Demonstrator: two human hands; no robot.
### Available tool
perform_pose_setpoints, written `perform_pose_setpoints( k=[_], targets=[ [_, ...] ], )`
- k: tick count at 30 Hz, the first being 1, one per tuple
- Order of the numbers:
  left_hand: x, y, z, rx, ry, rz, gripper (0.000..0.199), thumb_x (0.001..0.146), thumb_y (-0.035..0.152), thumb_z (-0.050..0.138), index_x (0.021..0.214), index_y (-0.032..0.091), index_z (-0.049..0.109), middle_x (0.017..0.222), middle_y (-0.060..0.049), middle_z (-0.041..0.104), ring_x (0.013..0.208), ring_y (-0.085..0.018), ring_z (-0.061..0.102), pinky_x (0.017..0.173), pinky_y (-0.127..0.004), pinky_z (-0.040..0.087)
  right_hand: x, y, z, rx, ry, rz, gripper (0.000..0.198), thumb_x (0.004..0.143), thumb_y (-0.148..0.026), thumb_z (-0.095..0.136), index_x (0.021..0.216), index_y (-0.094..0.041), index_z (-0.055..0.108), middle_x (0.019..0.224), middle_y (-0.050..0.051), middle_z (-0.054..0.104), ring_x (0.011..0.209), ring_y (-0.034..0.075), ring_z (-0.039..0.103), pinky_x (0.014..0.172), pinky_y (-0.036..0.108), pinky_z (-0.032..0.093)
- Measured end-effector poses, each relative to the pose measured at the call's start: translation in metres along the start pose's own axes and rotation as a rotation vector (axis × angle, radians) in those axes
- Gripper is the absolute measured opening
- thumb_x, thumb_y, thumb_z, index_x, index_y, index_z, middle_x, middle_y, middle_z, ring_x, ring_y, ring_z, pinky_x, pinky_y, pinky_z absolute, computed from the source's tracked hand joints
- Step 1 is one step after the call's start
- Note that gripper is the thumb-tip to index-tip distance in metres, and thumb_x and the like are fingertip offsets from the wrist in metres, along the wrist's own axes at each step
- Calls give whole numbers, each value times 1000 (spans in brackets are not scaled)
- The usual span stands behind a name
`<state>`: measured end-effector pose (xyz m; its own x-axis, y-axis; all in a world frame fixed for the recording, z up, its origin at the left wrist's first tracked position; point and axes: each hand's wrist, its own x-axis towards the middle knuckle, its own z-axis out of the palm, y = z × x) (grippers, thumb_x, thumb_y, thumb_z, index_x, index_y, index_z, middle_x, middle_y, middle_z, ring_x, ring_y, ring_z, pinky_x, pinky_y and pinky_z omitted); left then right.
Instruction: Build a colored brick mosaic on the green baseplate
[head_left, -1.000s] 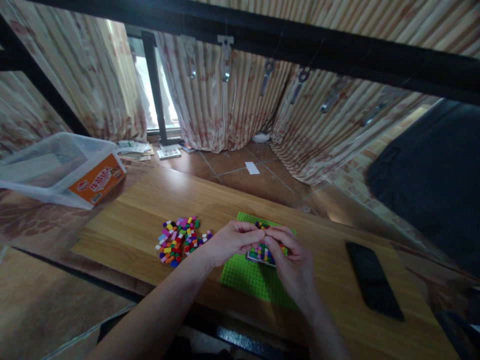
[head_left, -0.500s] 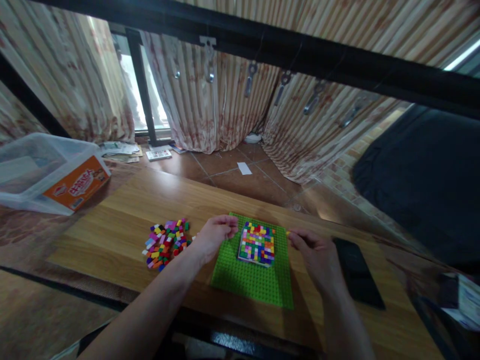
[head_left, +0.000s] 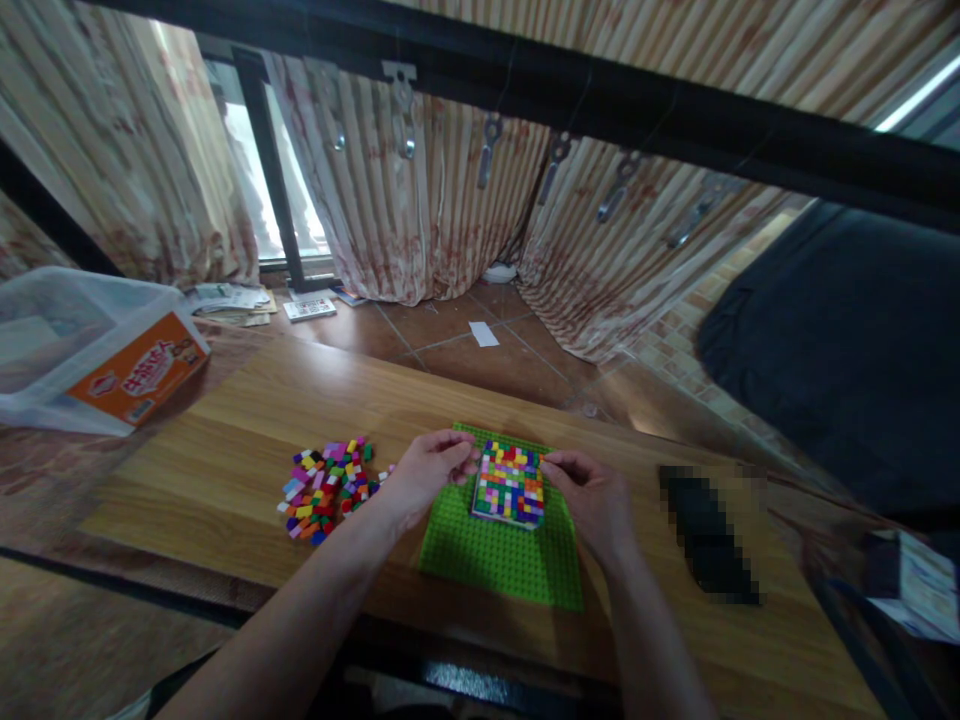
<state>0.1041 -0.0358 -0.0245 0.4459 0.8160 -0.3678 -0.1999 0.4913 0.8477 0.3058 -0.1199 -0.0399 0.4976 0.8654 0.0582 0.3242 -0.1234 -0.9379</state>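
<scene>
A square stack of small multicoloured toy bricks (head_left: 510, 485) stands on a green studded baseplate (head_left: 499, 570). My right hand (head_left: 592, 492) is closed in a pinch at the stack's far right corner. The small yellow brick seen earlier at its fingertips is now hidden there. At the far left corner of the stack is my left hand (head_left: 435, 468), thumb and fingers pressed together; whether anything sits between them is not visible. Left of that forearm lies a loose pile of coloured bricks (head_left: 326, 490), partly covered by the wrist.
The wooden table (head_left: 225, 440) carries the baseplate and, at right, a dark, pixelated flat object (head_left: 709, 535). A clear plastic bin with an orange label (head_left: 139, 370) stands beyond the left end. A dark bar (head_left: 525, 85) with hanging metal clips crosses the top.
My right hand has moved left, from beside the baseplate to the stack's far right corner. The left hand stays by the far left corner. The view has shifted slightly.
</scene>
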Motion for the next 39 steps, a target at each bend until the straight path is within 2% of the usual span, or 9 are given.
perform_pose_setpoints(
  k=[6, 10, 15, 19, 24, 29, 34, 39],
  targets=[
    [1, -2, -1, 163, -29, 59, 27, 74, 39, 70, 72, 13, 62, 58, 2, 58, 48, -6, 47, 46, -20, 31, 1, -3, 2, 59, 46, 29, 25, 66, -43, 76, 73, -19, 72, 71, 3, 73, 67, 18, 65, 66, 31, 51],
    [1, -1, -2, 195, -27, 93, 34, 70, 45, 72, 66, 14, 58, 52, 6, 50, 44, -5, 40, 45, -21, 28, 1, -6, 0, 68, 48, 50, 33, 69, -51, 72, 71, -18, 72, 66, 3, 70, 63, 17, 63, 62, 30, 51],
    [1, -2, -2, 170, -11, 86, 31, 71, 43, 70, 67, 15, 57, 52, 6, 48, 45, -6, 40, 45, -21, 28, 3, 2, 4, 82, 70, 58, 37, 67, -54, 74, 75, -18, 74, 72, 5, 73, 69, 19, 65, 66, 31, 51],
    [2, -3, -2, 123, 34, 34, 25, 75, 38, 67, 76, 13, 62, 57, 4, 52, 47, -6, 44, 46, -20, 29, 5, 8, 8, 110, 55, 78, 38, 66, -53, 75, 82, -18, 77, 81, 7, 76, 72, 19, 66, 68, 31, 51],
    [3, -3, -1, 79, 61, -7, 17, 78, 27, 60, 82, 11, 67, 61, 2, 56, 48, -6, 48, 47, -20, 31, 3, 2, 10, 130, 43, 100, 37, 66, -53, 74, 77, -18, 78, 78, 7, 77, 70, 20, 66, 65, 31, 53],
    [1, -4, -1, 43, 50, -26, 15, 75, 19, 58, 84, 11, 68, 63, 0, 59, 50, -7, 50, 48, -20, 32, 2, 0, 11, 165, 32, 116, 37, 65, -53, 75, 77, -18, 78, 77, 7, 77, 69, 20, 67, 64, 32, 54],
    [-2, -4, 0, 9, -30, -2, 16, 73, 20, 65, 86, 11, 68, 63, 0, 61, 50, -7, 50, 48, -19, 33, 3, 4, 11, 156, 37, 94, 33, 66, -50, 76, 75, -18, 78, 72, 5, 75, 66, 19, 65, 64, 32, 54],
    [0, -3, -1, -29, -79, 44, 30, 68, 28, 78, 90, 11, 66, 68, -3, 68, 52, -7, 53, 51, -20, 38, 0, 2, 10, 121, 53, 70, 38, 72, -54, 70, 78, -17, 77, 73, 5, 73, 65, 19, 63, 61, 30, 51]
  ],
)
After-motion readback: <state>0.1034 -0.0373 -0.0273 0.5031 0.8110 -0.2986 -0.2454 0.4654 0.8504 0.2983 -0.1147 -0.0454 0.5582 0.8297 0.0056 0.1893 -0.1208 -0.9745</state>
